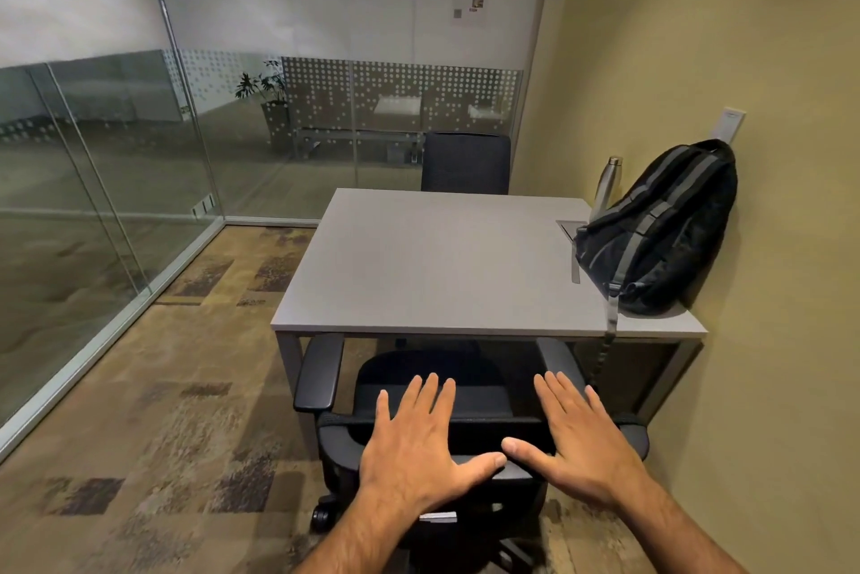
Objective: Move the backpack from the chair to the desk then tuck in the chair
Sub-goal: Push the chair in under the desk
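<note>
A black backpack (661,229) with grey straps lies on the right end of the grey desk (433,262), leaning against the wall, one strap hanging over the front edge. A black office chair (325,369) stands at the desk's near side, its seat partly under the top. My left hand (419,438) and my right hand (577,438) hover flat over the chair's backrest, fingers spread, holding nothing; whether they touch it I cannot tell.
A steel bottle (607,182) stands behind the backpack. A second black chair (465,161) sits at the desk's far side. Glass walls (93,201) run along the left and back, a yellow wall (768,341) on the right. Patterned carpet (163,410) lies to the left.
</note>
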Available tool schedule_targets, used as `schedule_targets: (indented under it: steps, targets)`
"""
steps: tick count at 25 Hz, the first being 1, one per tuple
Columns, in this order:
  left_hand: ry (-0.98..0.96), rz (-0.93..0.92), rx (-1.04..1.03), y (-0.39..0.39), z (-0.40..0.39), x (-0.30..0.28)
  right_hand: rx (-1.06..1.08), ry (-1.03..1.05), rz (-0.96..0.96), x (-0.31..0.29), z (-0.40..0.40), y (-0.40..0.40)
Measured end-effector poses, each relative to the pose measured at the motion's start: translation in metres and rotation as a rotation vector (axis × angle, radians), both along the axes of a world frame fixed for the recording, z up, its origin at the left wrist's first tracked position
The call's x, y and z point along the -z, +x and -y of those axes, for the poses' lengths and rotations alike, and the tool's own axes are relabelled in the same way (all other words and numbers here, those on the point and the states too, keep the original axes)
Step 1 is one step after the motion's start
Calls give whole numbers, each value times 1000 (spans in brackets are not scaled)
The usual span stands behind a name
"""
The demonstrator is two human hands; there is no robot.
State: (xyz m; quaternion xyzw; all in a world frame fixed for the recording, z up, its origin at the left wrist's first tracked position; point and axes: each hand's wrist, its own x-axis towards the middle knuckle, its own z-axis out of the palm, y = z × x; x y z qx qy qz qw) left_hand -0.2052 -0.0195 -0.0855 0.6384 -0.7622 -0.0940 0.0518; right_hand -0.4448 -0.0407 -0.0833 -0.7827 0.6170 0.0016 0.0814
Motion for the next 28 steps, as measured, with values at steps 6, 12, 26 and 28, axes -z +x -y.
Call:
schedule_targets:
  steps: [6,12,26,28]
  targets:
    - [-14,0,-15,7,56,-16,-10,-40,-15,-11,65,6]
    - [-27,-29,-21,11,83,-3,-34,-4,2,-2,96,9]
    - [-64,-37,-31,25,154,-13,-14,-22,51,-2,161,22]
    - [-55,-29,-43,28,156,-15,-17,-28,51,-3,164,25]
